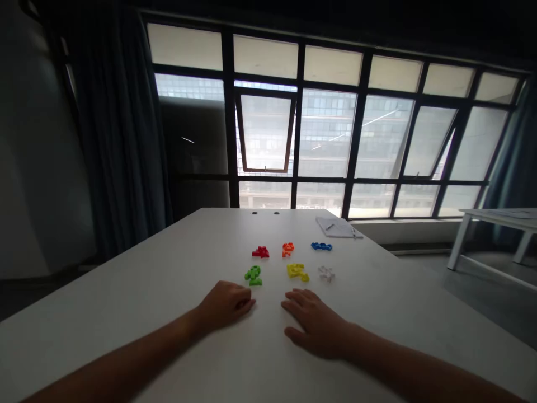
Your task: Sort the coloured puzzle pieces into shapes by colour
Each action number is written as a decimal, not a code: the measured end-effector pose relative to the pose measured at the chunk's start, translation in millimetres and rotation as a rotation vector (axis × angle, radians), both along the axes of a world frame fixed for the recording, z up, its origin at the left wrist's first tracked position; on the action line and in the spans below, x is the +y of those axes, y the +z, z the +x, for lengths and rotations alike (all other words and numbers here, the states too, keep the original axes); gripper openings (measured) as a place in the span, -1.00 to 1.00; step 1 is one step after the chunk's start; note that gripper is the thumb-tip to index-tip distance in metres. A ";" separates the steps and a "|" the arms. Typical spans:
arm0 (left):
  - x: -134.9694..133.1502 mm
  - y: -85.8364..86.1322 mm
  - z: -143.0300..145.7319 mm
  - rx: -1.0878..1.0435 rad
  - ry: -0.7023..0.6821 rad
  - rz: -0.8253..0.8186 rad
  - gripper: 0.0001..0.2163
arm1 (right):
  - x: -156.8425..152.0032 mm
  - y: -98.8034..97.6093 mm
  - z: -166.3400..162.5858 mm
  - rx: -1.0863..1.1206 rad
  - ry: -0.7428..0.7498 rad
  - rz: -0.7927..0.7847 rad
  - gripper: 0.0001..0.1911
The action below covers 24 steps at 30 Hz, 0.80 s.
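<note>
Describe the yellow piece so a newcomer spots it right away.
On the big white table, look just beyond the right hand, at the nearer row of three. The yellow piece sits between the green piece and the pale piece; it alone is yellow.

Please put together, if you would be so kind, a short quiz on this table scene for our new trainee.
1. Multiple choice: which small item lies nearest the left hand?
A) the red item
B) the green item
C) the orange item
2. True or false: the blue item lies farther from the right hand than the yellow item does.
3. Count: taking each colour as one, how many small items lie in the two rows on the white table?

Key:
1. B
2. True
3. Six, three in each row
</note>
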State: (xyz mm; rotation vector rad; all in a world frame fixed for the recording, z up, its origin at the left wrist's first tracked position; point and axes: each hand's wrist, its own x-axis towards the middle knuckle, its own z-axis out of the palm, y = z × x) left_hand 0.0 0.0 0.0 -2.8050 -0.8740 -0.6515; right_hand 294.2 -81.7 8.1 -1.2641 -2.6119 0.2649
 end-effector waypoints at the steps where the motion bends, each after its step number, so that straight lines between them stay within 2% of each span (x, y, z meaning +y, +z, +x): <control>1: -2.9 -6.4 2.0 0.026 -0.015 -0.006 -0.70 | 0.3 -0.3 0.3 0.003 0.002 0.009 -0.37; 3: -11.9 -10.0 4.8 0.049 -0.023 -0.017 -0.70 | 0.0 -0.7 0.6 0.008 0.005 0.016 -0.37; 6: -28.1 -5.7 10.3 0.035 -0.019 -0.068 -0.69 | -2.6 -1.3 -0.9 0.029 0.011 0.049 -0.42; 9: -37.0 -2.9 17.1 -0.010 -0.029 -0.122 -0.72 | -1.2 -2.1 -1.3 0.075 0.019 0.115 -0.63; 12: -29.1 -2.2 18.1 -0.064 -0.039 -0.117 -0.76 | 18.0 -2.0 10.8 0.132 -0.007 0.193 -0.74; 14: -13.7 -2.3 15.3 -0.074 -0.018 -0.079 -0.75 | 44.9 -1.0 30.3 0.163 -0.077 0.268 -0.71; 15: -3.7 -2.7 13.7 -0.076 0.012 -0.063 -0.71 | 61.8 -0.1 43.2 0.176 -0.157 0.294 -0.69; 17: 18.9 -4.6 12.3 -0.084 0.092 -0.073 -0.41 | 99.1 2.1 72.4 0.147 -0.380 0.274 -0.59; 18: 30.6 -6.1 13.2 -0.082 0.137 -0.109 -0.22 | 118.0 3.2 87.1 0.106 -0.519 0.221 -0.53; 19: 42.3 -7.7 15.2 -0.079 0.185 -0.160 -0.07 | 136.1 4.3 100.7 0.088 -0.595 0.191 -0.46; 22: 76.7 -12.2 26.3 -0.053 0.307 -0.335 0.18 | 182.9 6.3 127.8 0.041 -0.735 0.071 -0.31; 24: 99.5 -14.2 34.7 -0.048 0.337 -0.427 0.30 | 208.1 6.5 130.0 0.006 -0.768 -0.006 -0.26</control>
